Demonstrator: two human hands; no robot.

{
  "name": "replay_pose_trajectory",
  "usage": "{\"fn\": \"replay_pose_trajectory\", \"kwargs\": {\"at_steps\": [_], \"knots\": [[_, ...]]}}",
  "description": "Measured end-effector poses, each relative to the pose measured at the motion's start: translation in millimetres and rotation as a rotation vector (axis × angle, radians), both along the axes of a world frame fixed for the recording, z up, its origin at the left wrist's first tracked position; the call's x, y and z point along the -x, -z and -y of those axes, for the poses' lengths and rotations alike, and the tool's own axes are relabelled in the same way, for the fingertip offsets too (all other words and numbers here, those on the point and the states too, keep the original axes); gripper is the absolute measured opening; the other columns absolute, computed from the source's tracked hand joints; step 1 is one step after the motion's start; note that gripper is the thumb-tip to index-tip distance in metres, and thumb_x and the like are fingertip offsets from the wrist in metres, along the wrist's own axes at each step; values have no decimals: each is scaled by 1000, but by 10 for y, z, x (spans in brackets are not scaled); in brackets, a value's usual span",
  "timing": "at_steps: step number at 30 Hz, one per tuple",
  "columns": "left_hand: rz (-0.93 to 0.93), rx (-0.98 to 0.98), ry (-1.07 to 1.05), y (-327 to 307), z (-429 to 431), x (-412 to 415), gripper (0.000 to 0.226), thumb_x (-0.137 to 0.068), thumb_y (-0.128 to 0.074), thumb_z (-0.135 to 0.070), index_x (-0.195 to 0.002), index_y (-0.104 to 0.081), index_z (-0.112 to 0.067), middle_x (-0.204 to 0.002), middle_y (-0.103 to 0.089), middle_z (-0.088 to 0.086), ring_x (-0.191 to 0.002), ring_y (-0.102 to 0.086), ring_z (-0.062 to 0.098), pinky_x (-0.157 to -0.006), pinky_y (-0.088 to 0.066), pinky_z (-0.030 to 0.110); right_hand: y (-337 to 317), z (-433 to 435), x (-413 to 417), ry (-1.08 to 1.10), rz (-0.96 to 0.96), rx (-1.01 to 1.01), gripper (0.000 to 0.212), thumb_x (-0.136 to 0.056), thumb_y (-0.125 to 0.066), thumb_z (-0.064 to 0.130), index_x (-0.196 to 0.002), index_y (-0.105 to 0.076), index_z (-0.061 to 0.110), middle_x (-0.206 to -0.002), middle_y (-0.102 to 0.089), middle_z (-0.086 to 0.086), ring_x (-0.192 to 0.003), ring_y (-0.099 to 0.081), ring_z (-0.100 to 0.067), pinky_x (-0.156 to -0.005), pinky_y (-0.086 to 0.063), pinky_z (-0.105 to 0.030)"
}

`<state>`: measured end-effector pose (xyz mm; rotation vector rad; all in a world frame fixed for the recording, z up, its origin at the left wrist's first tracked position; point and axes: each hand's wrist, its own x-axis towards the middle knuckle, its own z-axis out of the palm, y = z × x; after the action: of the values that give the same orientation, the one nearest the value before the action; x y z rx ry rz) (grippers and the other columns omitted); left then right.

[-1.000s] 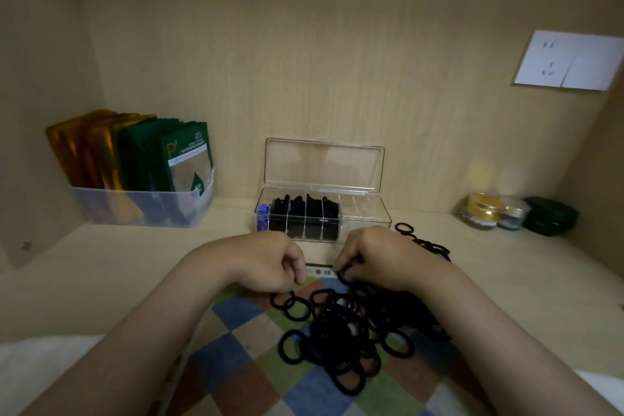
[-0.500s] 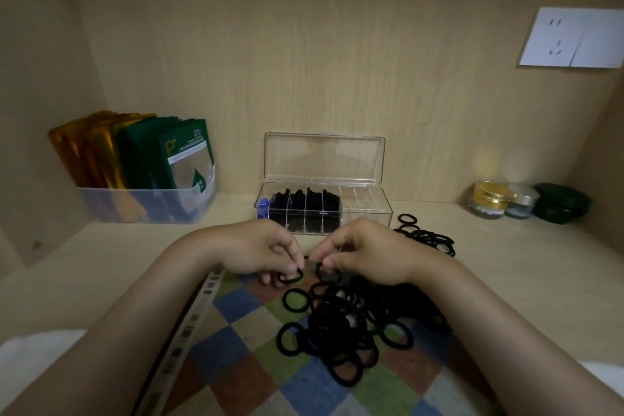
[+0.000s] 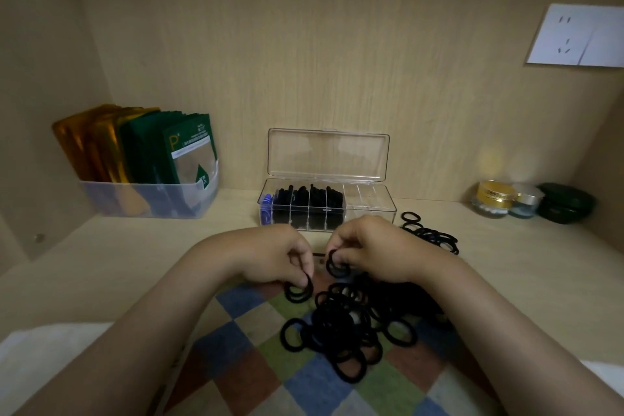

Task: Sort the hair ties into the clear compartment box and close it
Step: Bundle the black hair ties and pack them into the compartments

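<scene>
A clear compartment box [image 3: 369, 207] stands at the back of the shelf, its lid [image 3: 328, 153] upright and open. Its left compartments hold black hair ties, the leftmost a blue one; the right compartments look empty. A pile of black hair ties [image 3: 351, 324] lies on a checkered cloth [image 3: 243, 371] in front of me. My left hand [image 3: 270, 255] pinches a few black ties [image 3: 299, 290] above the pile's left edge. My right hand [image 3: 374, 248] pinches a black tie [image 3: 334, 265] close beside it. A smaller cluster of ties [image 3: 430, 235] lies right of the box.
A translucent bin [image 3: 148, 197] with gold and green sachets stands at the back left. Small jars [image 3: 496, 203] and a dark green case [image 3: 565, 203] sit at the back right. A wall socket [image 3: 577, 39] is on the rear panel. Side walls close in the shelf.
Both hands have lifted off the pile, each with ties pinched in the fingers. The left hand's ties now hang lower, over the cloth.
</scene>
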<state>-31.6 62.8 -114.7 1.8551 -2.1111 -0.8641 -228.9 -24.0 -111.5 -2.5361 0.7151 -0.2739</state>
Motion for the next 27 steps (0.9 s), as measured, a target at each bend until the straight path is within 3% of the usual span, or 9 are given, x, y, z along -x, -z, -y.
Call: {"fn": "replay_pose_trajectory", "kwargs": {"at_steps": [4,7,10,15,20,23,27], "knots": [[-275,23,-34,37,15,-19,15,-91,-68,-11,-93,-72,-25,-82,-72,-4,-69,-62,2,-62,-50,20,-158,84,151,17,94,-130,16,-89,-73,17,-99,-79,29,-89,-77,10,-85,-71,-2,-81,-55,-19],[-423,86,-73,119,42,79,20,-92,-68,-12,-100,-78,-27,-94,-78,-1,-81,-68,8,-70,-54,22,-209,114,260,-17,-30,-182,22,-89,-73,19,-103,-78,35,-96,-77,13,-94,-71,-6,-91,-54,-25],[-330,127,-55,210,71,208,21,-91,-69,-18,-106,-77,-31,-101,-77,-10,-95,-71,3,-93,-55,26,-151,121,265,7,-220,-89,24,-87,-74,20,-104,-78,35,-91,-73,23,-86,-65,7,-88,-48,-19],[-147,207,-17,225,60,347,22,-89,-72,-25,-109,-76,-32,-87,-71,-19,-87,-67,-5,-88,-53,23,-101,123,212,69,-329,103,33,-79,-78,20,-110,-76,34,-89,-68,17,-80,-60,0,-78,-47,-20],[7,279,42,201,50,372,13,-86,-74,-26,-97,-80,-31,-91,-63,-14,-80,-58,-3,-75,-46,15,-131,137,249,125,-116,31,23,-86,-69,11,-97,-80,28,-83,-73,18,-77,-65,6,-76,-49,-14],[92,268,25,177,37,358,13,-89,-68,-26,-99,-75,-30,-93,-63,-15,-78,-58,-2,-75,-49,20,-208,134,307,115,51,-99,26,-90,-64,6,-91,-80,26,-85,-77,13,-83,-70,0,-83,-55,-18],[-130,234,-127,127,65,238,10,-92,-66,-19,-95,-72,-25,-89,-75,-8,-83,-70,4,-80,-57,25,-218,135,347,58,-33,-177,25,-91,-65,8,-96,-80,29,-87,-77,12,-85,-72,-5,-85,-57,-22]]}}
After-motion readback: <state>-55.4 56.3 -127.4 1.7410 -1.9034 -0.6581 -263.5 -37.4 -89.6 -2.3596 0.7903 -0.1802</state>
